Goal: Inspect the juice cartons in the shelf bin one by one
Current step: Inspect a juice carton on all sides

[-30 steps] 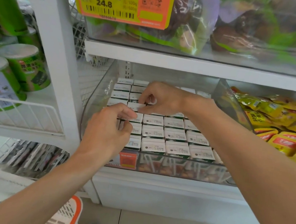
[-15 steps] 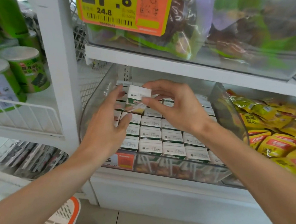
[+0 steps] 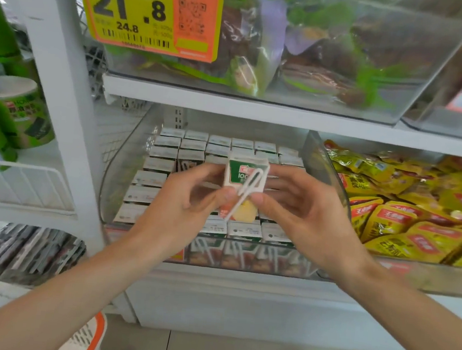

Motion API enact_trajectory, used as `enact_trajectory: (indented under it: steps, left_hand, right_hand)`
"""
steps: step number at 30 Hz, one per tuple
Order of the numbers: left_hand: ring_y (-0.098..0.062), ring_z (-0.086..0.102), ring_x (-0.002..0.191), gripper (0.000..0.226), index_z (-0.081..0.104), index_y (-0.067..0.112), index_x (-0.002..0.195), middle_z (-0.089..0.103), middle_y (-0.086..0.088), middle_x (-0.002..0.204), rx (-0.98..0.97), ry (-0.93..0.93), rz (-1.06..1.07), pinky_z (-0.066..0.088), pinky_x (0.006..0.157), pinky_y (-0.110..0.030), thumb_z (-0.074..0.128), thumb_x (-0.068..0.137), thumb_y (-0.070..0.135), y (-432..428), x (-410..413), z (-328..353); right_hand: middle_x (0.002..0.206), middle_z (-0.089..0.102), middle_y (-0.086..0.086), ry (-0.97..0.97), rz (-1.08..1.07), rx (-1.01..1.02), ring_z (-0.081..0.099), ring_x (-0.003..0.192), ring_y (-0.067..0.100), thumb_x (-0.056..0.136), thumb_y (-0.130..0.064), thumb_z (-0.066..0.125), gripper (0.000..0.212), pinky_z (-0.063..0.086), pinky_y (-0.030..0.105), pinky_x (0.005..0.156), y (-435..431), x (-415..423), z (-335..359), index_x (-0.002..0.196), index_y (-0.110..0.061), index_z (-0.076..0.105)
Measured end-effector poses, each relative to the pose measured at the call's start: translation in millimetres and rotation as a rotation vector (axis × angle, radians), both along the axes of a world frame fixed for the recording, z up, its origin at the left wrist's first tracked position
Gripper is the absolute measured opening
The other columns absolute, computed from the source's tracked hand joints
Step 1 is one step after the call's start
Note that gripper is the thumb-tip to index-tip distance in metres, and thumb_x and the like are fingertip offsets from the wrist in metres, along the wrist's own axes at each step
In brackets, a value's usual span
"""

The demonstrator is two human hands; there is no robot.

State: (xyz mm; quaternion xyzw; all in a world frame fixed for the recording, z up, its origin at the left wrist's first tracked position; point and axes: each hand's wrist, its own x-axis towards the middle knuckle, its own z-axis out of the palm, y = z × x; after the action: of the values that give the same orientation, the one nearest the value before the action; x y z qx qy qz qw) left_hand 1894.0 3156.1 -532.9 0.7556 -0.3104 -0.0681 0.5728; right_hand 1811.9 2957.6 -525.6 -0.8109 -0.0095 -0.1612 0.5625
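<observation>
A small juice carton (image 3: 245,176), green and white with a wrapped straw taped across its face, is held upright above the clear shelf bin (image 3: 116,168). My left hand (image 3: 181,206) pinches its left side and my right hand (image 3: 300,210) pinches its right side. Below it, several rows of matching juice cartons (image 3: 166,151) stand packed in the bin, tops up. My hands cover the middle rows.
A bin of yellow snack packets (image 3: 408,216) sits to the right. Above is a clear bin of bagged goods with a yellow price tag (image 3: 147,9). Green cans (image 3: 17,112) stand on the left shelf. An orange basket (image 3: 84,339) is on the floor.
The carton was picked out of the bin, lifted toward me and turned upright, front face showing. My left hand moved from the bin's cartons onto the lifted carton.
</observation>
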Motion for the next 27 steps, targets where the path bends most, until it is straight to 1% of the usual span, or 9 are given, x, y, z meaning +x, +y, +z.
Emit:
enact_trajectory:
  steps: [2, 3, 7, 9, 13, 17, 19, 23, 27]
  left_hand:
    - [0.009, 0.071, 0.101, 0.027, 0.066, 0.047, 0.115, 0.075, 0.032, 0.109, -0.033, 0.021, -0.018, 0.053, 0.082, -0.007, 0.062, 0.09, 0.042, -1, -1, 0]
    - [0.006, 0.073, 0.1, 0.028, 0.066, 0.045, 0.118, 0.076, 0.029, 0.109, -0.06, 0.044, -0.019, 0.054, 0.08, -0.007, 0.062, 0.091, 0.04, -1, 0, -2]
    - [-0.004, 0.075, 0.105, 0.036, 0.063, 0.03, 0.139, 0.076, 0.015, 0.124, -0.066, 0.094, -0.027, 0.059, 0.081, -0.015, 0.051, 0.105, 0.026, -1, 1, -8]
    - [-0.004, 0.074, 0.107, 0.039, 0.06, 0.028, 0.143, 0.075, 0.014, 0.126, -0.043, 0.098, -0.025, 0.059, 0.081, -0.016, 0.05, 0.108, 0.017, -2, 1, -10]
    - [-0.001, 0.075, 0.099, 0.041, 0.057, 0.039, 0.137, 0.076, 0.027, 0.112, -0.015, 0.089, -0.015, 0.056, 0.076, -0.009, 0.057, 0.105, 0.014, -3, 0, -11]
    - [-0.001, 0.075, 0.099, 0.041, 0.057, 0.034, 0.14, 0.076, 0.026, 0.112, -0.033, 0.115, -0.022, 0.057, 0.076, -0.011, 0.057, 0.104, 0.013, -4, 1, -10]
    - [-0.004, 0.076, 0.099, 0.04, 0.059, 0.034, 0.139, 0.078, 0.023, 0.11, -0.046, 0.141, -0.02, 0.058, 0.077, -0.013, 0.058, 0.104, 0.015, -4, 2, -10]
    - [-0.006, 0.076, 0.099, 0.028, 0.069, 0.048, 0.116, 0.08, 0.017, 0.106, -0.051, 0.182, -0.019, 0.058, 0.077, -0.013, 0.061, 0.101, 0.025, -6, 1, -8]
    - [-0.003, 0.076, 0.099, 0.024, 0.075, 0.04, 0.112, 0.08, 0.017, 0.106, -0.09, 0.236, -0.012, 0.058, 0.077, -0.012, 0.061, 0.093, 0.04, -5, 2, -7]
  right_hand:
    - [0.11, 0.082, -0.004, 0.042, -0.024, 0.096, 0.078, 0.102, 0.013, 0.088, -0.026, 0.079, 0.043, 0.062, 0.028, 0.091, 0, -1, -2, 0.129, -0.019, 0.068]
    - [0.108, 0.082, -0.003, 0.059, -0.035, 0.14, 0.079, 0.101, 0.014, 0.09, -0.026, 0.08, 0.04, 0.062, 0.026, 0.09, -1, -2, -2, 0.128, -0.021, 0.068]
    - [0.103, 0.083, 0.001, 0.139, -0.085, 0.271, 0.079, 0.101, 0.018, 0.092, -0.028, 0.08, 0.031, 0.06, 0.036, 0.097, -3, -3, -6, 0.121, -0.022, 0.07]
    - [0.102, 0.083, 0.002, 0.166, -0.11, 0.29, 0.079, 0.099, 0.019, 0.091, -0.027, 0.081, 0.029, 0.06, 0.039, 0.095, -4, -3, -10, 0.117, -0.021, 0.072]
    - [0.1, 0.083, 0.003, 0.16, -0.126, 0.328, 0.08, 0.095, 0.017, 0.082, -0.032, 0.084, 0.033, 0.063, 0.028, 0.082, -4, -2, -14, 0.109, -0.017, 0.074]
    - [0.1, 0.083, 0.003, 0.16, -0.114, 0.351, 0.08, 0.097, 0.017, 0.083, -0.031, 0.083, 0.025, 0.062, 0.022, 0.081, -4, -2, -15, 0.102, -0.016, 0.075]
    - [0.101, 0.083, 0.003, 0.161, -0.114, 0.362, 0.08, 0.098, 0.018, 0.086, -0.027, 0.082, 0.022, 0.063, 0.023, 0.082, -4, -2, -14, 0.1, -0.012, 0.075]
    - [0.103, 0.082, 0.007, 0.152, -0.121, 0.406, 0.08, 0.098, 0.025, 0.089, -0.022, 0.08, 0.017, 0.065, 0.035, 0.088, -2, -3, -12, 0.096, -0.006, 0.078]
    - [0.105, 0.082, 0.004, 0.203, -0.106, 0.387, 0.08, 0.097, 0.024, 0.09, -0.027, 0.08, 0.019, 0.065, 0.033, 0.088, 3, -2, -8, 0.098, -0.009, 0.08]
